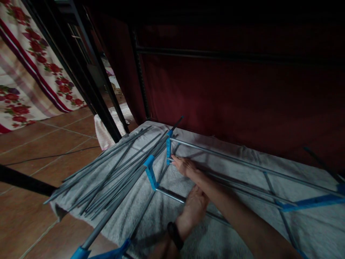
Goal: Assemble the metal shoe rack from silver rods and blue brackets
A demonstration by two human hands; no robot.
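Rods: a loose bundle of thin grey metal rods (113,176) lies fanned across the left part of the grey towel (237,230), running from lower left up toward the middle of the frame.
Frame: a grey tube frame (242,163) with blue plastic connectors lies flat on the same towel, stretching from the middle to the right edge.
Blue connector: the upright blue connector (168,146) stands at the frame's left end, just above the middle of the picture.
Right hand: the right hand (184,166) reaches in from the lower right, its fingertips pinched on a thin rod end right at the foot of that blue connector, touching it.
Left hand: the left hand (194,207) sits just below the right one, pressed down on a frame tube (172,196), fingers close together; a dark band is on its wrist.
Second connector: another blue connector (150,172) lies left of both hands, between them and the rod bundle.
Floor: brown tiled floor (40,151) shows at the left.
Backdrop: dark red cloth (242,93) hangs behind; a floral cloth (24,72) fills the upper left.
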